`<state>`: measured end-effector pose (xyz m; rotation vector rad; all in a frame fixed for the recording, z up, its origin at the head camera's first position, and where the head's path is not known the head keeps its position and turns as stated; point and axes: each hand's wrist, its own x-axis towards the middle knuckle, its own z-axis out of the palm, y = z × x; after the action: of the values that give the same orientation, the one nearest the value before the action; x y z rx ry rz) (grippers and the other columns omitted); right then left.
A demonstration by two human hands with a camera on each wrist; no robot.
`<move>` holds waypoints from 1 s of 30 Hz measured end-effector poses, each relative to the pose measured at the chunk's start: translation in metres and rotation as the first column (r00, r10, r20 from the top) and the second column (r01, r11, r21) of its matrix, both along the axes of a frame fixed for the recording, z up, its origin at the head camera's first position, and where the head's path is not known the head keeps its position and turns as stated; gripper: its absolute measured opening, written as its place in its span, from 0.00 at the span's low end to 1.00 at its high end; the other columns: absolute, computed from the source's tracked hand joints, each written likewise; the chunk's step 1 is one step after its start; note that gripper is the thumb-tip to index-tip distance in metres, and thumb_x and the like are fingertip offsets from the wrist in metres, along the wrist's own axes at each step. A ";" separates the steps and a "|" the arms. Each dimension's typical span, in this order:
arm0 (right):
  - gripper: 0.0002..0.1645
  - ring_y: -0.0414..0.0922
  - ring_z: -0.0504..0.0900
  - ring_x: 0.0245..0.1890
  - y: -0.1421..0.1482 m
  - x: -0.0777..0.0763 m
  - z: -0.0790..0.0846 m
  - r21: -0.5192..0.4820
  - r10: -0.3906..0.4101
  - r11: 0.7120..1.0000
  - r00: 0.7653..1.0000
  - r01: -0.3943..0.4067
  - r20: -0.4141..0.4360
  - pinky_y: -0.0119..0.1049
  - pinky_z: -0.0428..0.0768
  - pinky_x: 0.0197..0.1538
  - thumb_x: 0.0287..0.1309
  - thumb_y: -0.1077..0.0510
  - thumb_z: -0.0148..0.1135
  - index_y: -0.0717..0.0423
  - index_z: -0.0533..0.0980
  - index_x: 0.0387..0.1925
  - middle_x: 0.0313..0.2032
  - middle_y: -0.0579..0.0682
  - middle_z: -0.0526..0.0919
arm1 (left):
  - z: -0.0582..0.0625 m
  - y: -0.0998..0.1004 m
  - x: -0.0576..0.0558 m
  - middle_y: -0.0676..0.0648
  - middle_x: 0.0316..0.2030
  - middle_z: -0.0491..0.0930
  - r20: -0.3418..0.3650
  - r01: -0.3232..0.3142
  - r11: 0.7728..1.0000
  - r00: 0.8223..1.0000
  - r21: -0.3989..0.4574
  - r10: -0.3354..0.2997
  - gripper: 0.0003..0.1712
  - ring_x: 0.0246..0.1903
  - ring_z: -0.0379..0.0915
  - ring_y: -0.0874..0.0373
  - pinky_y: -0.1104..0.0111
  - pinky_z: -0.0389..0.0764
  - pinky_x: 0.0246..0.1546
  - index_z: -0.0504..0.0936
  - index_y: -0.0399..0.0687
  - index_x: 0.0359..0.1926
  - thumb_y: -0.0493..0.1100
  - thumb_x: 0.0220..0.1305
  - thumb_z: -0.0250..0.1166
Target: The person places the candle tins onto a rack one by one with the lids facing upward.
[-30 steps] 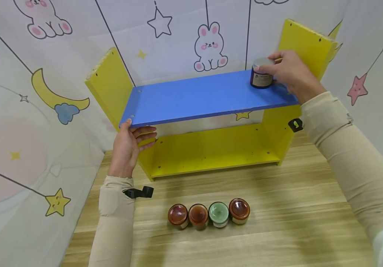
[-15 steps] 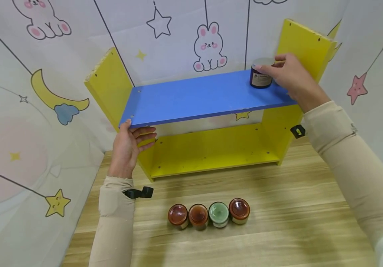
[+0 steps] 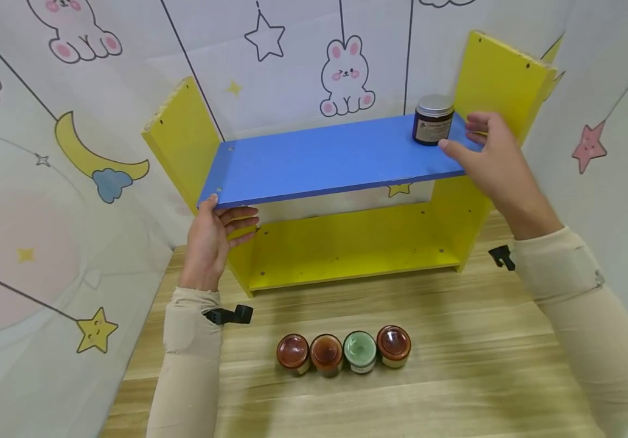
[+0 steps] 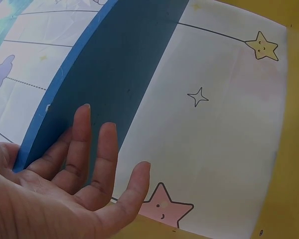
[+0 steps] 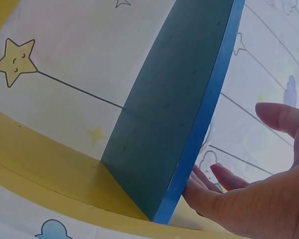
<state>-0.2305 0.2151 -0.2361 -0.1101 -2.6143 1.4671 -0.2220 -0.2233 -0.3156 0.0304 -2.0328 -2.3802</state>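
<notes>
In the head view a dark jar (image 3: 432,126) with a silver lid and a pale label stands upright on the blue shelf board (image 3: 314,155), near its right end. My right hand (image 3: 491,161) is just right of the jar, thumb and fingers spread and holding nothing. The right wrist view shows this hand (image 5: 254,194) at the board's front edge. My left hand (image 3: 207,243) holds the board's front left corner, thumb on top and fingers below. From the left wrist, the other fingers (image 4: 107,159) of that hand stretch loosely beneath the board.
Yellow side panels (image 3: 505,85) rise at both ends of the blue board. Below it lies a yellow bottom shelf (image 3: 347,246). Several jars stand in a row on the wooden table (image 3: 429,389), among them a green jar (image 3: 360,350) and a reddish-brown jar (image 3: 393,345).
My right hand has let go of the jar and drawn back to the right and toward me. The jar stays where it stood; my left hand keeps its place.
</notes>
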 end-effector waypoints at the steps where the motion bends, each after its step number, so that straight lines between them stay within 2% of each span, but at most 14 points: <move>1: 0.49 0.47 0.54 0.79 0.000 0.005 -0.003 -0.010 0.000 1.000 1.000 0.000 -0.027 0.51 0.58 0.76 0.68 0.35 0.58 0.44 0.48 0.80 0.80 0.46 0.51 | 0.000 0.000 0.000 0.46 0.46 0.85 0.002 0.001 1.000 1.000 0.000 -0.001 0.35 0.49 0.81 0.49 0.50 0.74 0.58 0.58 0.48 0.76 0.62 0.80 0.38; 7: 0.42 0.47 0.61 0.75 -0.005 0.028 -0.019 -0.043 -0.008 0.999 0.982 0.000 -0.191 0.46 0.63 0.74 0.70 0.42 0.58 0.49 0.55 0.77 0.75 0.52 0.60 | 0.000 -0.001 0.000 0.46 0.45 0.86 0.004 -0.003 1.000 1.000 0.002 0.003 0.35 0.50 0.81 0.48 0.50 0.73 0.58 0.58 0.48 0.76 0.63 0.80 0.39; 10: 0.38 0.47 0.64 0.73 -0.008 0.039 -0.028 -0.048 -0.005 0.999 0.969 -0.008 -0.247 0.45 0.66 0.72 0.71 0.45 0.59 0.50 0.59 0.75 0.73 0.52 0.63 | 0.000 -0.001 0.000 0.47 0.45 0.86 0.004 -0.006 1.000 1.000 -0.003 0.006 0.34 0.49 0.81 0.49 0.49 0.73 0.59 0.58 0.48 0.76 0.63 0.80 0.39; 17: 0.33 0.47 0.73 0.65 -0.010 0.060 -0.049 -0.055 0.004 0.998 0.918 -0.028 -0.396 0.34 0.74 0.65 0.69 0.55 0.62 0.54 0.64 0.71 0.67 0.53 0.70 | -0.001 0.000 -0.001 0.47 0.45 0.85 0.006 0.005 1.000 1.000 0.002 -0.005 0.35 0.49 0.81 0.50 0.48 0.71 0.61 0.56 0.48 0.77 0.63 0.80 0.38; 19: 0.33 0.46 0.75 0.63 -0.010 0.065 -0.055 -0.045 0.006 0.999 0.908 -0.027 -0.418 0.30 0.74 0.63 0.69 0.57 0.63 0.54 0.65 0.71 0.65 0.53 0.72 | -0.001 0.000 -0.001 0.47 0.45 0.85 0.006 0.007 1.000 1.000 0.005 -0.007 0.35 0.48 0.81 0.50 0.47 0.70 0.62 0.56 0.48 0.77 0.63 0.80 0.38; 24: 0.33 0.41 0.76 0.59 -0.009 0.076 -0.067 -0.030 0.020 0.999 0.902 -0.036 -0.430 0.23 0.73 0.60 0.67 0.59 0.65 0.55 0.66 0.70 0.63 0.50 0.74 | -0.002 -0.001 -0.001 0.46 0.45 0.85 0.002 0.004 1.000 1.000 0.003 -0.004 0.34 0.48 0.81 0.50 0.45 0.69 0.62 0.60 0.47 0.75 0.62 0.80 0.38; 30: 0.33 0.38 0.76 0.58 -0.006 0.088 -0.082 0.004 0.044 0.999 0.912 -0.047 -0.408 0.19 0.72 0.58 0.67 0.58 0.65 0.52 0.66 0.70 0.62 0.53 0.74 | -0.001 -0.001 -0.001 0.47 0.44 0.86 -0.007 0.005 1.000 1.000 0.000 -0.005 0.35 0.48 0.82 0.50 0.45 0.70 0.62 0.56 0.47 0.77 0.62 0.81 0.38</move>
<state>-0.1424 0.2091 -0.3178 0.2358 -2.2847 1.3388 -0.2234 -0.2240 -0.3171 0.0176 -2.0325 -2.3794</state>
